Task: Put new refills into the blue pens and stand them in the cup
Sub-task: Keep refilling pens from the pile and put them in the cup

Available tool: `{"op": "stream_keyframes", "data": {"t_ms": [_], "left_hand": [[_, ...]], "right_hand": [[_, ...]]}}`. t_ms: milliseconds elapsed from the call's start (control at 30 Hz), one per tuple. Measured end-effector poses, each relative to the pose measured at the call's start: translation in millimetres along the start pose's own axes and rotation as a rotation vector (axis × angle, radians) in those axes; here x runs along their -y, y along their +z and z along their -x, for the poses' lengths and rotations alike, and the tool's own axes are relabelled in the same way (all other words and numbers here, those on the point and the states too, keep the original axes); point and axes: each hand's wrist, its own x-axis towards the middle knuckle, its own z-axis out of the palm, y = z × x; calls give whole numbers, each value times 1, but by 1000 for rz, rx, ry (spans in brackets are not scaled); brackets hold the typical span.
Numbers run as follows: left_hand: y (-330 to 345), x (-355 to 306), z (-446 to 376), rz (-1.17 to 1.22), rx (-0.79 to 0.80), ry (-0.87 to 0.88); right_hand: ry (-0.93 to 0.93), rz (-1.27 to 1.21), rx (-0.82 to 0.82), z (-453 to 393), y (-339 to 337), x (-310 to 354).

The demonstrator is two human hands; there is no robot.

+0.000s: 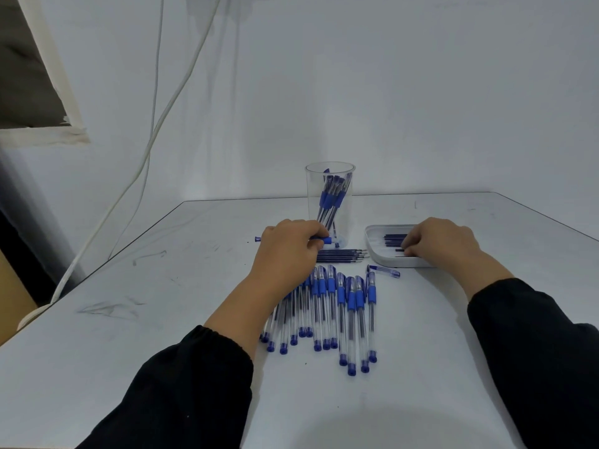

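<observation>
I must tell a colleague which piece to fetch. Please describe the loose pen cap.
Start at the white tray on the right. Just before its near left corner lies the cap, alone and crosswise. The pens nearby are full-length and lie in a row.

Single head-worn wide-angle view, facing forward and down, close above the counter (421,367); wall beyond left hand (288,247) and right hand (440,241)

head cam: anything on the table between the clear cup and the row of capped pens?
Yes. In the head view, a small bundle of loose refills lies side by side on the table, between the cup and the pen row.
</observation>
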Motion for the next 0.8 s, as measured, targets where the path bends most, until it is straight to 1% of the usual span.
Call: {"op": "stream_keyframes", "data": {"t_ms": [233,333,433,567,667,800], "left_hand": [[1,-3,2,-29,31,7],[2,-2,2,-20,19,3],[4,0,1,-20,7,2],[6,5,-1,-3,-12,-8],[6,6,-1,-16,-43,-12],[6,6,-2,-26,-55,-7]], "right_hand": [[11,36,-8,-4,6,0],[-29,36,-62,-4,8,-2],[-141,-60,-184,-3,7,1],[-393,-165,-321,7,-2,22],[-485,-137,-342,14,-5,33],[-511,-122,-332,19,-6,41]]}}
